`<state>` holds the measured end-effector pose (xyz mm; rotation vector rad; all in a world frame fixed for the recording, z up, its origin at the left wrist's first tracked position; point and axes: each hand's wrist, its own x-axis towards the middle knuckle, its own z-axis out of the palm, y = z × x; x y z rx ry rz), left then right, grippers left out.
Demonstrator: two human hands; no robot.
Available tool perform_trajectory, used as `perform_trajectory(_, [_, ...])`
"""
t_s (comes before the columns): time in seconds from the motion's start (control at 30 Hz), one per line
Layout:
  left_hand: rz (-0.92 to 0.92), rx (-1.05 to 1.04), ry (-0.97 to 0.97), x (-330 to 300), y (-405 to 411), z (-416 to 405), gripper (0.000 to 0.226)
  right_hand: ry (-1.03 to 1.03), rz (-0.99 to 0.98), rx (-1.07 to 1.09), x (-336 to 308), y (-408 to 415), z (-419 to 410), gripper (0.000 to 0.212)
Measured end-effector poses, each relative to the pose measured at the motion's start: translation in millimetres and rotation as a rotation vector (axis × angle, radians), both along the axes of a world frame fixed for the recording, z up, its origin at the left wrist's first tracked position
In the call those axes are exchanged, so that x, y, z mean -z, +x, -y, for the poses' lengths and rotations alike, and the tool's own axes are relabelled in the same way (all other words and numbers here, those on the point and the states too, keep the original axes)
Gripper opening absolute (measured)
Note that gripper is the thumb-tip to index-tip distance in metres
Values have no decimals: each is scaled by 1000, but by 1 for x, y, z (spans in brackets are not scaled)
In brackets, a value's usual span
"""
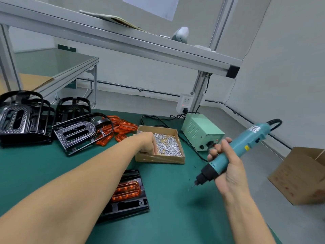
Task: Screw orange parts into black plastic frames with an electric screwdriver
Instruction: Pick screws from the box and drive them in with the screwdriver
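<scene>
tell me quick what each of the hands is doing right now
Left hand: fingers down in the cardboard box of screws; whether it pinches one cannot be told.
Right hand: closed around the electric screwdriver, bit pointing down-left.

Green-matted workbench point(167, 217). On it: stacked black plastic frames point(26, 120) far left, loose translucent orange parts point(121, 128) beside them, shallow cardboard tray of silver screws point(163, 160), pale green metal power box point(198, 132). Near edge: one black frame with an orange insert seated point(128, 192).
</scene>
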<state>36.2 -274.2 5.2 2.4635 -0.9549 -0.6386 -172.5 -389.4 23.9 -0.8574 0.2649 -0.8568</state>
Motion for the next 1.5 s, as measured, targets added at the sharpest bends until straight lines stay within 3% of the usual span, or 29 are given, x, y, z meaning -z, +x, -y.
perform_trajectory(0.17, [45, 47, 21, 4, 3, 7, 10, 7, -3, -10, 6, 11, -12, 20])
perform_trajectory(0.43, [138, 256, 206, 7, 4, 9, 18, -60, -23, -3, 10, 17, -24, 25])
perform_trajectory(0.57, [132, 266, 174, 5, 8, 9, 18, -65, -9, -3, 8, 18, -24, 33])
perform_trajectory(0.73, [122, 253, 153, 1, 12, 10, 20, -86, -4, 0, 9, 18, -23, 28])
perform_trajectory(0.93, [170, 342, 280, 0, 9, 14, 21, -87, -5, 1, 12, 22, -25, 23])
perform_trajectory(1.13, [277, 208, 97, 8, 12, 10, 10, -101, -1, 0, 12, 21, -24, 23])
perform_trajectory(1.3, [369, 80, -14, 20, 12, 6, 14, -115, -11, 1, 13, 21, -26, 23])
perform_trajectory(1.5, [405, 127, 44, 20, 11, 6, 13, -122, -25, 2, 13, 24, -29, 22])
